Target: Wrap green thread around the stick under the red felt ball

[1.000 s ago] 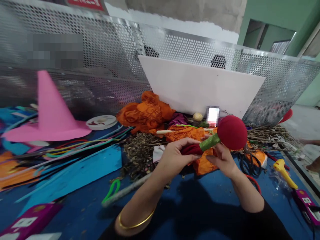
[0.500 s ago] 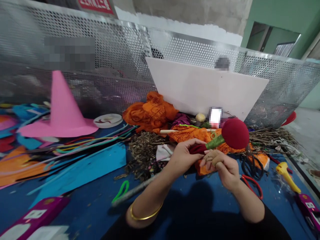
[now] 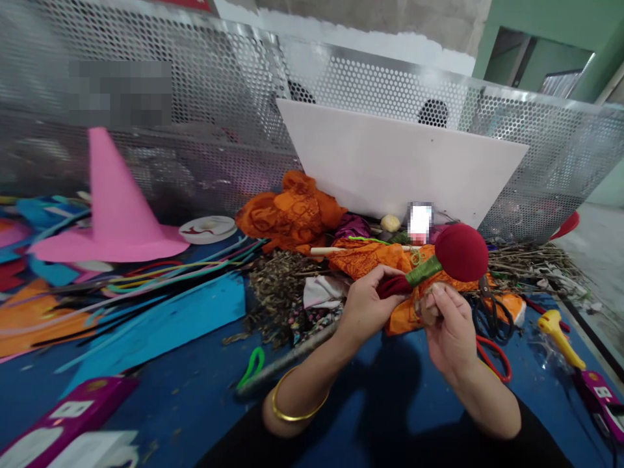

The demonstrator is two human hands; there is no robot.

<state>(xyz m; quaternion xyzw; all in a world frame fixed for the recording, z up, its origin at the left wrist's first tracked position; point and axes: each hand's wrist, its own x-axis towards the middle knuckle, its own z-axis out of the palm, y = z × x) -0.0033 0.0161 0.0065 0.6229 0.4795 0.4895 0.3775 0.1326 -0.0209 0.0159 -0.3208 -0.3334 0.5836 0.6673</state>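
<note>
Two hands working over blue tabletop: left hand gripping dark-red cloth tail; long axis slanting up rightward through green binding to red ball, lying just beyond right hand. Right fingertips pinching together, contents unclear. Since earlier frame, right hand shifting away from left, toward ball.

Red cloth form: round head, green-wrapped neck, gathered tail in left hand. Held tilted above tabletop, head toward far right corner.
</note>
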